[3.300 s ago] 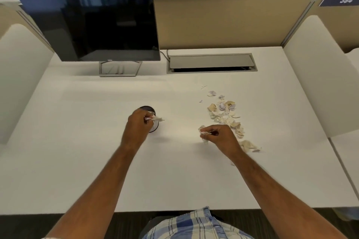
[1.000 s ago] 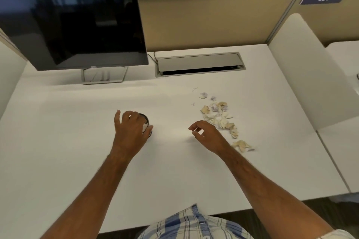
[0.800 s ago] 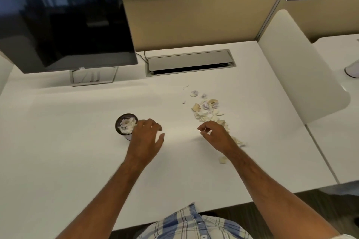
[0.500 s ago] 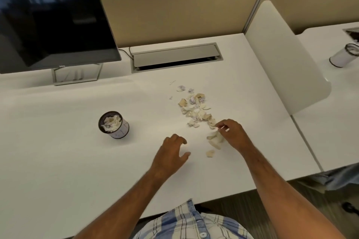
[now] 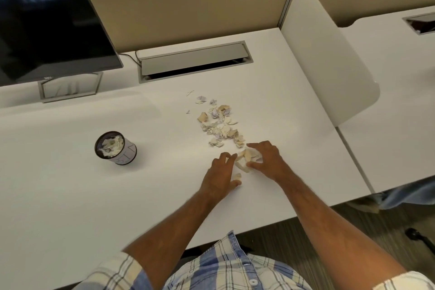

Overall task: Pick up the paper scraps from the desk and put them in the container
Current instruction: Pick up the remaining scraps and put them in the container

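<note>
lying between both hands (image 5: pixel 222 173) (image 5: pixel 268 160): scraps (image 5: pixel 244 158)

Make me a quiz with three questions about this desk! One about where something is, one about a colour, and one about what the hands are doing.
1. Where is the cup compared with the scraps?
A. To their left
B. To their right
C. On top of them

2. What colour is the desk?
A. Black
B. White
C. Green

3. What are the left hand and right hand doing?
A. Both holding the cup
B. Resting on the monitor
C. Closing in on scraps from either side

Answers:
1. A, the cup stands apart, left of the pile.
2. B, the bare top is white all over.
3. C, the fingers of both hands curve around a few scraps at the near end of the pile, not yet lifted.
</note>
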### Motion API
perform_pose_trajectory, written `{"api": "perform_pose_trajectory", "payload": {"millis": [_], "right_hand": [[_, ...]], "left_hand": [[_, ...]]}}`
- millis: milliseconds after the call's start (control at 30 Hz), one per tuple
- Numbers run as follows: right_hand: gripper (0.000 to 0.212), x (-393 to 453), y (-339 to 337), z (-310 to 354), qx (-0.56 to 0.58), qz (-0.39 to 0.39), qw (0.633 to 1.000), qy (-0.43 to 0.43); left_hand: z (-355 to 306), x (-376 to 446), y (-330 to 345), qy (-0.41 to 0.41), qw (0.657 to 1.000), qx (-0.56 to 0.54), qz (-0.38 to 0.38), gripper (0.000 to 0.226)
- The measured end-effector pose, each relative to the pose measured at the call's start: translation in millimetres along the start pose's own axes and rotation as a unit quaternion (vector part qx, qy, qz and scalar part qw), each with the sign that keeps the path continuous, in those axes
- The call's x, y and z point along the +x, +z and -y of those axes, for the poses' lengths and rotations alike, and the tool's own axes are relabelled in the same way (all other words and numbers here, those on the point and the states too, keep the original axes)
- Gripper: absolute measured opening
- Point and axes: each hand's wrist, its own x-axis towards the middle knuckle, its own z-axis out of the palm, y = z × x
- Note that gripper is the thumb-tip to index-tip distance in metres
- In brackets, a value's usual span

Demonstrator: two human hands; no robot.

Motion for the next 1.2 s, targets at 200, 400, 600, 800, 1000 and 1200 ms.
{"api": "perform_pose_trajectory", "payload": {"millis": [200, 400, 600, 800, 1000, 1200], "right_hand": [[0.038, 3.5, 12.1, 8.2, 0.017, -0.005, 0.999, -0.030], [0.011, 4.2, 12.8, 0.4, 0.043, -0.049, 0.998, -0.017], [0.008, 6.2, 9.0, -8.8, 0.171, -0.081, 0.980, 0.069], [0.010, 4.7, 9.7, -12.9, 0.229, -0.102, 0.963, 0.095], [0.008, 2.8, 9.1, -16.2, 0.329, -0.141, 0.924, 0.135], [0.013, 1.0, 4.6, -17.1, 0.378, -0.156, 0.901, 0.143]], "left_hand": [[-10.6, 0.4, 11.6, 0.054, 0.997, -0.015, -0.044, 0.060], [-12.8, 0.3, 14.5, 0.094, 0.994, 0.010, -0.048, 0.059], [-15.3, 5.1, 13.9, 0.172, 0.982, 0.081, -0.025, 0.062], [-18.4, 8.4, 15.3, 0.192, 0.971, 0.145, -0.004, 0.053], [-8.7, 4.5, 9.8, 0.192, 0.971, 0.142, -0.013, 0.036], [15.3, -7.4, 8.1, 0.197, 0.969, 0.150, -0.005, 0.022]]}}
